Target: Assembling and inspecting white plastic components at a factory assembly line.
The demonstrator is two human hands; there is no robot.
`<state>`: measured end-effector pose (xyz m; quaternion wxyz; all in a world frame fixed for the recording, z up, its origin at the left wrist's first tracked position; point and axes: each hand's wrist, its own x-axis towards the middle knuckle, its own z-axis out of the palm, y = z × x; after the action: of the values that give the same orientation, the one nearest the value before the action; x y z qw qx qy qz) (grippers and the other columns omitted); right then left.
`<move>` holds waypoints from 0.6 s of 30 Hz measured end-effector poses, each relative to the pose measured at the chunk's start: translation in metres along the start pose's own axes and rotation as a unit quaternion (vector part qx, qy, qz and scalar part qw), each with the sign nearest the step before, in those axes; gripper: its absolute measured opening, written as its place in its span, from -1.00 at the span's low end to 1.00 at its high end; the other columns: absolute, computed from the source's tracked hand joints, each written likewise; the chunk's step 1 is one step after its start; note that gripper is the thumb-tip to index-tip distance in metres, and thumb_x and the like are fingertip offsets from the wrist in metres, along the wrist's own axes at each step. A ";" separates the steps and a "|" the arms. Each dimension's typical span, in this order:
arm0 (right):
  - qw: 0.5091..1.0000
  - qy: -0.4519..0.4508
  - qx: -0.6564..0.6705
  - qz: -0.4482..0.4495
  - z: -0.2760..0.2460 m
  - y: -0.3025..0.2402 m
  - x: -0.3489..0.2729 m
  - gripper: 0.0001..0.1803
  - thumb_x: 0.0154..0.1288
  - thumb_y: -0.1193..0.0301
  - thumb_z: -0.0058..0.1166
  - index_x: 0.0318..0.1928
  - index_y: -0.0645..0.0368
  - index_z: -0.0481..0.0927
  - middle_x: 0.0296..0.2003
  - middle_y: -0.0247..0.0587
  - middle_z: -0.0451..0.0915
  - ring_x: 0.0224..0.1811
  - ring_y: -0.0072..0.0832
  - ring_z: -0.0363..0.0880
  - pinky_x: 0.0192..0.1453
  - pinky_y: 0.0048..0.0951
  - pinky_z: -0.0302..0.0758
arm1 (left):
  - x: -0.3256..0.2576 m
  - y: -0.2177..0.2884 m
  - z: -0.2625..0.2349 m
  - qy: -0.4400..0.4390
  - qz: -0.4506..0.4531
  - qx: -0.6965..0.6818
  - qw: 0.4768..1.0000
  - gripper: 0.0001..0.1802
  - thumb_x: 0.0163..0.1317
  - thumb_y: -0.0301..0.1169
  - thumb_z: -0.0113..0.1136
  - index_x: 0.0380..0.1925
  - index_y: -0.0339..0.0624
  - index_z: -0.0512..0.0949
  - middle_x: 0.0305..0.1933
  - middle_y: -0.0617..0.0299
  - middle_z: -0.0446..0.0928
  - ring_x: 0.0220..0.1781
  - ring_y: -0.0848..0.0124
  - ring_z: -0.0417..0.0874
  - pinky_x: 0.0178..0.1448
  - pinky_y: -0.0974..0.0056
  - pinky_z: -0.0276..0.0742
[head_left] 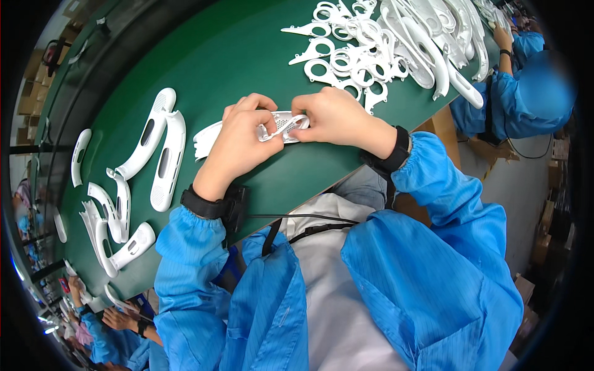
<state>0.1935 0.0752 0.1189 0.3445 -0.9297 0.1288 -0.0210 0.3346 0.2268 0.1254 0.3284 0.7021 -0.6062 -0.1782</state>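
Note:
In front of me on the green table lies a long white plastic shell point(208, 140) with a perforated end. A small white plastic ring piece point(288, 126) sits tilted inside that perforated end. My left hand point(243, 135) is closed, its thumb and fingers pinching the ring piece's left part and bearing on the shell. From the other side my right hand point(337, 120) is closed too, thumb and forefinger on the round end of the ring piece. Fingers hide part of both pieces, so I cannot tell how the ring piece seats.
Loose ring pieces point(318, 70) lie heaped at the far right, beside a pile of white shells point(427, 46). Several more shells point(167, 162) are spread at the left of the green table point(216, 55). Co-workers in blue point(516, 93) sit at the right and lower left.

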 end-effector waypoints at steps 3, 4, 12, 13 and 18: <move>0.994 0.005 -0.104 -0.026 0.002 -0.006 0.002 -0.65 -0.12 0.16 0.26 -0.36 0.14 0.61 -0.60 -0.08 0.59 -0.53 -0.15 0.61 -0.41 -0.23 0.52 | -0.002 0.003 0.000 -0.010 -0.011 0.008 1.000 -0.88 -0.16 -0.43 0.18 -0.69 -0.22 0.46 -0.15 0.15 0.50 -0.03 0.19 0.48 0.11 0.19 0.21; 0.994 0.005 -0.102 -0.024 0.003 -0.007 0.004 -0.65 -0.12 0.16 0.26 -0.36 0.14 0.61 -0.60 -0.08 0.59 -0.53 -0.15 0.61 -0.41 -0.23 0.52 | -0.002 0.004 -0.001 -0.013 -0.011 0.007 1.000 -0.88 -0.16 -0.43 0.18 -0.69 -0.22 0.46 -0.15 0.15 0.50 -0.03 0.19 0.48 0.11 0.19 0.21; 0.989 -0.083 -0.115 -0.044 0.002 0.002 0.016 -0.54 -0.16 0.07 0.28 -0.32 0.15 0.61 -0.63 -0.06 0.57 -0.47 -0.10 0.62 -0.38 -0.17 0.52 | -0.001 0.022 -0.002 -0.026 -0.033 0.147 0.988 -0.72 -0.06 -0.36 0.27 -0.31 -0.17 0.50 -0.16 0.04 0.51 -0.10 0.06 0.52 -0.05 0.10 0.37; 0.989 -0.082 -0.112 -0.043 0.002 0.003 0.015 -0.54 -0.16 0.07 0.28 -0.32 0.15 0.61 -0.63 -0.06 0.57 -0.47 -0.10 0.62 -0.38 -0.17 0.52 | 0.002 0.024 -0.003 -0.029 -0.033 0.147 0.988 -0.72 -0.06 -0.36 0.27 -0.31 -0.17 0.50 -0.16 0.04 0.51 -0.10 0.06 0.52 -0.05 0.10 0.37; 0.980 -0.183 0.065 0.048 -0.012 0.000 0.026 -0.62 0.05 0.12 0.25 -0.36 0.22 0.61 -0.69 -0.14 0.55 -0.68 -0.37 0.58 -0.56 -0.38 0.47 | 0.012 0.023 -0.013 -0.135 -0.099 0.225 0.960 -0.74 -0.01 -0.32 0.28 -0.29 -0.15 0.58 -0.42 0.00 0.61 -0.30 0.03 0.65 -0.20 0.00 0.52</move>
<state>0.2169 0.0608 0.1263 0.4225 -0.8862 0.1064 0.1575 0.3286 0.2169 0.1517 0.0578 0.7838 -0.5965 -0.1626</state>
